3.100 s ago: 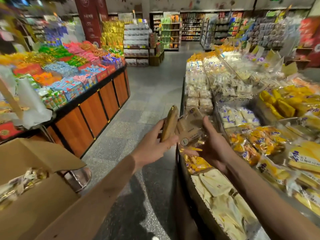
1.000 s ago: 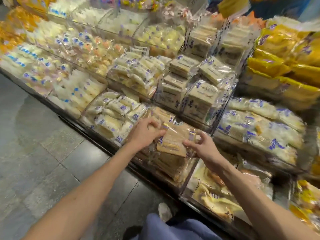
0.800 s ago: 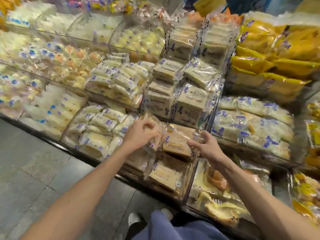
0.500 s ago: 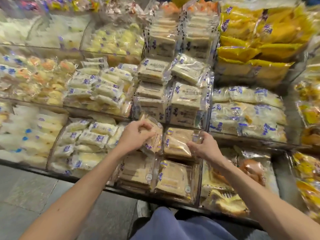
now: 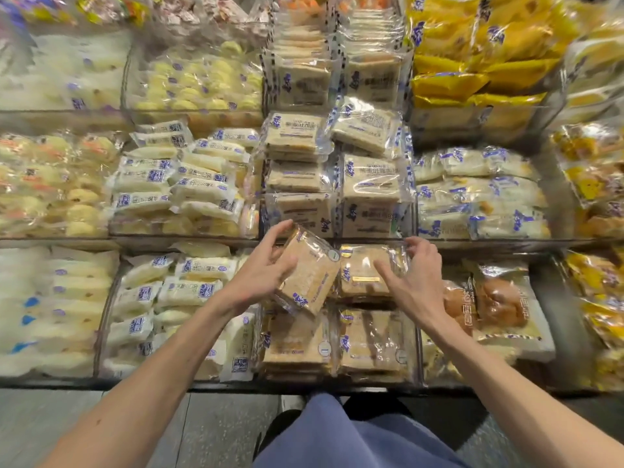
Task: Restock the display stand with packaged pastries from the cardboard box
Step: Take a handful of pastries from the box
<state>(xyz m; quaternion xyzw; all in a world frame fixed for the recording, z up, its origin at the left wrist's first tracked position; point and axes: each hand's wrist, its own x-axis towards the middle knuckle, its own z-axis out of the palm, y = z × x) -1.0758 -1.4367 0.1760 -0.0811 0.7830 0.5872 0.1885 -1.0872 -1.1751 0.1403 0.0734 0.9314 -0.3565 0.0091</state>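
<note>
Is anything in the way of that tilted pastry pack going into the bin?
Nothing visible does. The left hand holds the tilted pastry pack over its spot, beside the flat pack under the right hand.

tilted pastry pack left of flat pack
</note>
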